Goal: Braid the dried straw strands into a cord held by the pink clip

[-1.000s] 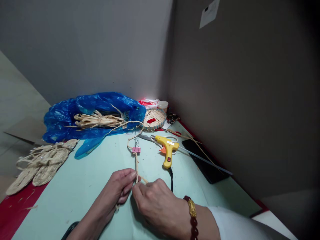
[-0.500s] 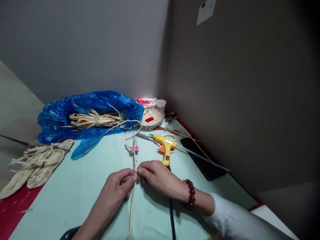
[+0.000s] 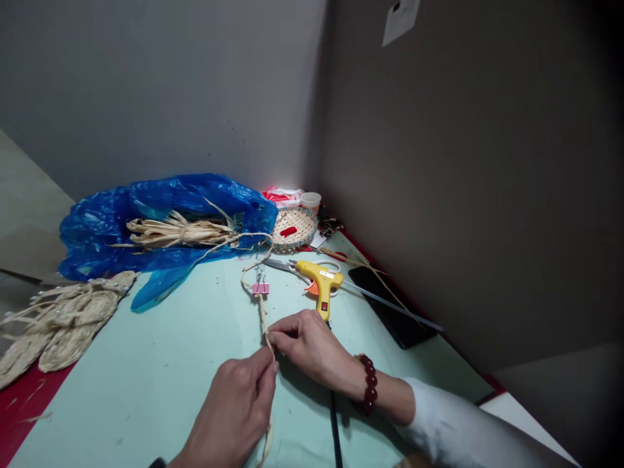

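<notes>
A pale straw-like cord (image 3: 264, 316) runs toward me from a pink binder clip (image 3: 260, 288) on the light green table. My right hand (image 3: 309, 348), with a dark red bead bracelet on its wrist, pinches the cord a little below the clip. Just nearer to me, my left hand (image 3: 238, 403) is closed on a strand of the same cord between thumb and forefinger. Its loose end hangs down past the left hand to the bottom edge. Beyond the clip the cord loops back toward a bundle of dried straw strips (image 3: 180, 232).
Behind the right hand lie a yellow glue gun (image 3: 322, 279), scissors (image 3: 280, 264) and a black phone (image 3: 390, 312). A blue plastic bag (image 3: 97, 227) spreads at the back left, near woven sandals (image 3: 73, 325). A shallow woven basket (image 3: 307, 224) and a cup (image 3: 311, 199) stand in the corner.
My left hand has moved down and slightly right along the cord, turning so its back shows more. My right hand keeps its pinch at nearly the same spot. The view has shifted slightly.
</notes>
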A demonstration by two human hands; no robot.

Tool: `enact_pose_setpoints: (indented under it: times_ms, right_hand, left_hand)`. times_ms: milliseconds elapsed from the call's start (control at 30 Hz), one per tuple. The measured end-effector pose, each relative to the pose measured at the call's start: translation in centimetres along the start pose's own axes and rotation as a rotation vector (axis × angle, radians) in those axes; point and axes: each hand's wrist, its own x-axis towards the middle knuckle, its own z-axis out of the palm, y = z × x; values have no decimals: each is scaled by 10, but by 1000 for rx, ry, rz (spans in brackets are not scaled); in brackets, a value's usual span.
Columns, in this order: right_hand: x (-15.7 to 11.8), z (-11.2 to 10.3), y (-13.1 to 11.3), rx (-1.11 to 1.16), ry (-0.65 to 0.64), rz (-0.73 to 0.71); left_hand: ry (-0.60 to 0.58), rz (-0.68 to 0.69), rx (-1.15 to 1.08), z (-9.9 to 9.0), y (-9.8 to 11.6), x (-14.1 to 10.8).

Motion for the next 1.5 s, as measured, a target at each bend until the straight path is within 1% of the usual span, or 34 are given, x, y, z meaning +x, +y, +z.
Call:
enact_pose_setpoints:
  times_ms: [67,133,200,233,267,300,400,433,467,500,600,667,733,833,967,1067,1133,1233,1300,1333,1367,1433,1500]
  right_hand:
    - [1,-1,1,88,-64,33]
    - [1,-1,2,145,-104,54]
    - [0,0,2,176,-112,67]
    - [0,0,2,181,-107,70]
    - [0,1,2,180,-99,71]
    - [-1,1,2,177,-94,71]
    - [-1,2,2,173,-86,63]
    - [-1,2,2,186,-89,59]
    - [-1,3,1,205,-98,51]
    - [-1,3,1,221,-107,43]
    - [-1,3,0,204,-137,32]
    - [-2,1,-2,153,-165,38]
    - [-4,-1,-4,99,-166,31]
    - [-8,-5,-9,-25,-126,-5]
    - [-14,-6,-14,-346,-122,-46]
    - [-19,-6,-17,-624,-74,-151]
    - [-22,-7,-20,-733,-39,-265]
    - [-26,-6,-22,-815,-48,-486]
    - [-28,-2,-20,-879,-69,-648]
    - [-28,0,-18,-907,-60,-711]
    - [-28,3,-15,-928,-42,-753]
    - [-27,7,-10,-947,-10,-783]
    - [-27,9,-9,-919,-38,-776]
  left_hand:
    - [-29,28,50,7,-1,-2]
    - [-58,40,73,11,-3,-3]
    - [-93,55,65,9,-6,-3]
    - [-92,55,46,6,-8,-2]
    - [-67,42,15,2,-10,-1]
    - [-17,13,-23,-2,-11,1]
    - [225,-143,-187,-10,-15,8]
    - [253,-172,-263,-11,-16,10]
    - [234,-184,-359,-11,-16,12]
    - [179,-188,-476,-9,-17,15]
    - [-32,-232,-830,-3,-18,20]
    - [-112,-269,-945,-2,-19,22]
    - [-142,-274,-961,-3,-20,23]
    - [-108,-266,-906,-7,-19,22]
    - [-43,-266,-761,-8,-20,20]
    - [28,-226,-697,-6,-23,20]
    - [42,-240,-698,-6,-24,21]
    - [-45,-322,-791,-8,-23,20]
    - [-103,-337,-893,-9,-22,19]
    - [-127,-332,-949,-9,-22,18]
    - [-145,-327,-998,-9,-21,17]
    - [-159,-327,-1053,-9,-19,15]
    - [-139,-349,-1038,-8,-18,14]
